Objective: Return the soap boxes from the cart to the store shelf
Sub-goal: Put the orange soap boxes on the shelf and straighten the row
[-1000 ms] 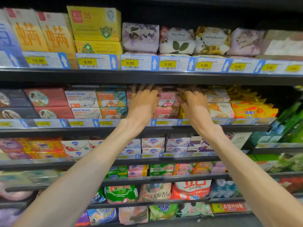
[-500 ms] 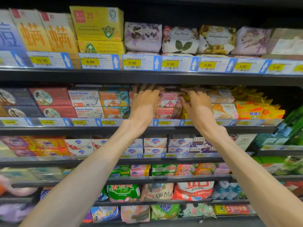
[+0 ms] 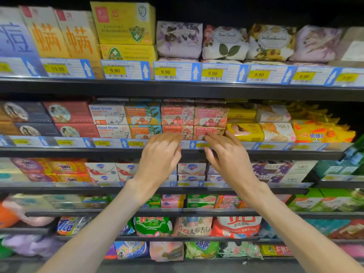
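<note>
My left hand and right hand are both in front of the second shelf, fingers loosely bent with the fingertips just at the lower fronts of the pink Goat Soap boxes; neither hand grips anything, both released and empty. Those pink boxes sit in two stacks of two, side by side, faces outward, between the orange Goat Soap boxes on the left and the yellow soap boxes on the right. I judge this as the tail of a placement: the boxes are on the shelf and I am either squaring their fronts or letting go. The cart is not in view, so I cannot say how many boxes remain to bring over. The next move, as I read it, calls for drawing both hands straight back and down toward the cart for another box. Room is tight up there: the shelf above hangs close over the upper boxes, and the price-label rail runs along the front lip right under my fingers, so I should keep knuckles clear of it as I pull out. The stacks touch their neighbours with no gap showing, so any further box would need a slot elsewhere or further back.
</note>
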A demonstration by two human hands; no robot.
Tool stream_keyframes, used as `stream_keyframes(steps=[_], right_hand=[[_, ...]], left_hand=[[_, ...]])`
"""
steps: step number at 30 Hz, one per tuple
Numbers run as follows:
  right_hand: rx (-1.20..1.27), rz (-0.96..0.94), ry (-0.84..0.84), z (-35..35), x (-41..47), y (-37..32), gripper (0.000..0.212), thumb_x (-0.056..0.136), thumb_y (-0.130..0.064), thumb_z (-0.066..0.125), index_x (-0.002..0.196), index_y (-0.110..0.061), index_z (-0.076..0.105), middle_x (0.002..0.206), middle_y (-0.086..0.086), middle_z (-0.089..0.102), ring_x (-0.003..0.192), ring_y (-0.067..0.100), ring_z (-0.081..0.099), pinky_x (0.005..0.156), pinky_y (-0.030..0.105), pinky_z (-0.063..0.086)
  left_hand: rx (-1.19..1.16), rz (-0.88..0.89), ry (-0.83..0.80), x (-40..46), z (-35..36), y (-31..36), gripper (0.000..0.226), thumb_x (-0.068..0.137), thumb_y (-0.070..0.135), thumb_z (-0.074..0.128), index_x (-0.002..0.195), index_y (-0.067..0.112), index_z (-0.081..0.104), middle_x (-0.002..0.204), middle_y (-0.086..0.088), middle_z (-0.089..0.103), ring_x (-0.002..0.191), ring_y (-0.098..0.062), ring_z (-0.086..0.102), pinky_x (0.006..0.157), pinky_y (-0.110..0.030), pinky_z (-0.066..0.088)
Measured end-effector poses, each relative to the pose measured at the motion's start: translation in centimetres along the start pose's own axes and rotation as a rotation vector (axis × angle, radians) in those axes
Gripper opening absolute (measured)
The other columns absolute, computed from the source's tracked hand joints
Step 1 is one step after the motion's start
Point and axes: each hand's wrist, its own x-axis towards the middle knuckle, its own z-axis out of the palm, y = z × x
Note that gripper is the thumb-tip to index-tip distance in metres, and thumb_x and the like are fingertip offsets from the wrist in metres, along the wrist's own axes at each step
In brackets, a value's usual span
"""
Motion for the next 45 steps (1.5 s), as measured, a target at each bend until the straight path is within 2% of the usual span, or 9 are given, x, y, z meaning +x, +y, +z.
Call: stream_keyframes(steps=[9,14,19,22,28,31,33,37,45], right_hand=[[-0.041,0.063,-0.016,0.0,0.4,-0.5,0.036,0.102,-0.033,0.047,0.123,-0.013,0.069,0.122,0.004,0.071,0.117,0.014,0.064,0.118,0.038,0.033],[-0.047,0.072,-0.021,-0.2,0.3,-0.6,0.041,0.103,-0.036,0.041,0.123,-0.013,0.068,0.122,0.004,0.071,0.117,0.015,0.064,0.118,0.038,0.033],[-0.025,0.074,-0.02,-0.2,0.4,-0.3,0.034,0.102,-0.029,0.047,0.123,-0.013,0.069,0.122,0.004,0.071,0.118,0.014,0.063,0.12,0.037,0.03],[0.015,0.08,-0.011,-0.5,0.4,-0.4,0.035,0.103,-0.03,0.045,0.122,-0.013,0.068,0.122,0.003,0.071,0.117,0.014,0.063,0.12,0.037,0.028],[0.042,0.056,0.082,-1.6,1.3,-0.7,0.03,0.104,-0.026,0.045,0.116,-0.014,0.07,0.119,0.0,0.072,0.112,0.014,0.065,0.116,0.043,0.033],[0.038,0.045,0.093,-1.5,1.3,-1.0,0.027,0.103,-0.025,0.047,0.106,-0.015,0.072,0.11,-0.001,0.075,0.102,0.013,0.069,0.117,0.038,0.031],[0.048,0.058,0.061,-1.4,1.1,-1.3,0.026,0.102,-0.027,0.049,0.105,-0.016,0.072,0.108,-0.003,0.075,0.099,0.012,0.069,0.118,0.036,0.03],[0.05,0.103,-0.038,-0.7,1.2,-1.3,0.033,0.101,-0.033,0.047,0.116,-0.017,0.071,0.115,-0.003,0.073,0.106,0.008,0.068,0.119,0.041,0.03],[0.015,0.077,-0.08,-1.1,1.2,-1.3,0.03,0.099,-0.031,0.052,0.119,-0.017,0.069,0.121,-0.001,0.07,0.114,0.011,0.064,0.12,0.044,0.026]], left_hand=[[0.018,-0.094,-0.028,0.0,-0.2,-0.2,0.036,0.096,0.022,0.061,0.131,0.016,0.065,0.123,-0.001,0.071,0.11,-0.023,0.066,0.108,-0.035,0.043],[0.023,-0.089,-0.033,-0.1,-0.2,-0.3,0.034,0.096,0.024,0.059,0.129,0.015,0.066,0.122,-0.001,0.071,0.111,-0.022,0.065,0.106,-0.035,0.044],[0.003,-0.116,-0.041,-0.2,-0.3,-0.4,0.034,0.096,0.024,0.06,0.129,0.015,0.065,0.123,-0.002,0.071,0.113,-0.023,0.064,0.109,-0.036,0.043],[-0.005,-0.102,-0.043,-0.1,-0.5,-0.3,0.032,0.096,0.025,0.06,0.126,0.015,0.067,0.12,-0.002,0.071,0.111,-0.024,0.065,0.106,-0.036,0.044],[-0.063,-0.056,0.019,0.3,-0.9,0.0,0.03,0.097,0.021,0.056,0.124,0.013,0.066,0.12,-0.002,0.071,0.117,-0.021,0.063,0.104,-0.037,0.048],[-0.057,-0.063,-0.021,0.0,-0.6,0.0,0.032,0.095,0.02,0.059,0.125,0.014,0.067,0.121,-0.002,0.071,0.115,-0.022,0.063,0.103,-0.036,0.046],[-0.055,-0.07,-0.052,-0.2,-0.6,-0.2,0.036,0.095,0.022,0.062,0.13,0.015,0.065,0.124,-0.001,0.07,0.115,-0.021,0.063,0.105,-0.037,0.046],[-0.022,-0.104,-0.087,0.1,-1.3,0.1,0.037,0.095,0.031,0.063,0.13,0.019,0.064,0.122,0.002,0.07,0.114,-0.018,0.064,0.108,-0.037,0.046],[-0.004,-0.128,-0.188,0.8,-2.0,0.4,0.041,0.097,0.035,0.056,0.135,0.021,0.058,0.13,0.003,0.066,0.118,-0.016,0.062,0.117,-0.038,0.038]])
